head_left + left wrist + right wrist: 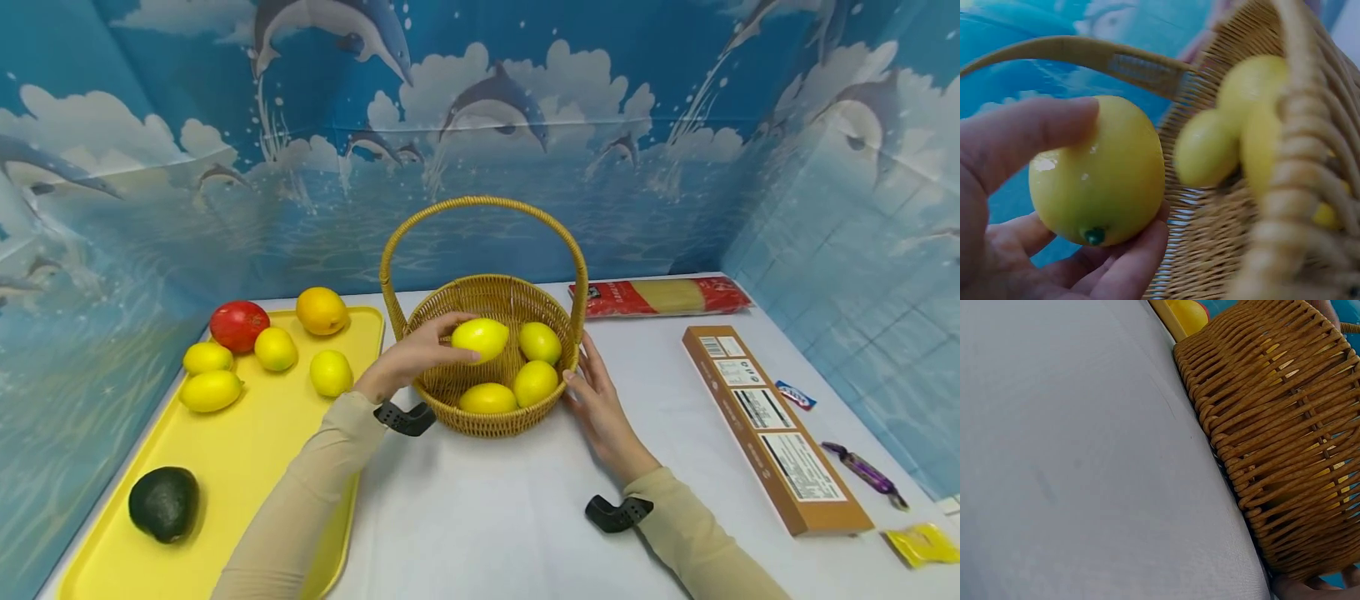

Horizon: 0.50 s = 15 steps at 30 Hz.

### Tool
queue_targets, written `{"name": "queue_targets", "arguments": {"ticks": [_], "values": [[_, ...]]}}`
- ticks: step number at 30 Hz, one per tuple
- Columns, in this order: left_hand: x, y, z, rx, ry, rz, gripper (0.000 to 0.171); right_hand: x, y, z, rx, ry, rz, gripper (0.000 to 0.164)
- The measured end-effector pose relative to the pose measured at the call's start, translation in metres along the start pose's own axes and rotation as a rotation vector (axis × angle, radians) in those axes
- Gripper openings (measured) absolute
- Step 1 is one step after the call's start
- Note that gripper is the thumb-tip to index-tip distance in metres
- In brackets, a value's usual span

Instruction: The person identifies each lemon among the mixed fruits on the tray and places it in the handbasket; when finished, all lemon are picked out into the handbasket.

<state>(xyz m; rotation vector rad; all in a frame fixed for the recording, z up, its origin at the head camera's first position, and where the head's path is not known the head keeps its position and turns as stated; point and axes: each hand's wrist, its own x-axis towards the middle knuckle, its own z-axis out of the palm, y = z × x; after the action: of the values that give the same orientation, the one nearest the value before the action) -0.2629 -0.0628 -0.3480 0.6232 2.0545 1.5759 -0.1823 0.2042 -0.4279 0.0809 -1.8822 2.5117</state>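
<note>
My left hand (423, 354) grips a yellow lemon (483, 338) over the left part of the wicker basket (450, 406). In the left wrist view, thumb and fingers wrap this lemon (1100, 181), its green stem end facing the camera. Three more lemons lie inside the basket: one at the right (540, 342), one below it (535, 383), and one at the front (487, 398). At the basket's right side, my right hand (603, 408) holds the rim, thumb on top and fingers outside. The right wrist view shows the woven wall (1285, 437), with fingertips partly visible at the bottom.
Left of the basket, a yellow tray (262, 450) bears several lemons, a red mango-like fruit (239, 326), an orange (322, 311) and a dark green avocado (164, 504). To the right lie a red pasta packet (667, 297), a long brown box (776, 429) and small wrapped sweets (866, 471).
</note>
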Motion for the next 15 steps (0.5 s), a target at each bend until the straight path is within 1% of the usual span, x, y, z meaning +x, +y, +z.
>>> {"name": "queue_targets", "arguments": {"ticks": [2,5,9,11,15], "values": [[0.01,-0.006,0.006,0.06,-0.01,-0.041,0.062,0.0,0.002,0.001,0.001,-0.002,0.0,0.066],[0.019,-0.013,0.013,0.103,-0.017,-0.085,0.062,0.0,0.003,0.002,-0.004,-0.005,0.0,0.066],[0.024,-0.019,0.018,0.139,-0.012,-0.144,0.061,0.001,0.004,0.002,-0.01,-0.011,-0.006,0.066],[0.025,-0.021,0.021,0.171,-0.019,-0.162,0.061,0.001,0.004,0.001,-0.011,-0.008,-0.007,0.066],[0.028,-0.021,0.025,0.188,-0.049,-0.176,0.06,0.001,0.003,-0.001,-0.01,-0.001,-0.002,0.066]]}}
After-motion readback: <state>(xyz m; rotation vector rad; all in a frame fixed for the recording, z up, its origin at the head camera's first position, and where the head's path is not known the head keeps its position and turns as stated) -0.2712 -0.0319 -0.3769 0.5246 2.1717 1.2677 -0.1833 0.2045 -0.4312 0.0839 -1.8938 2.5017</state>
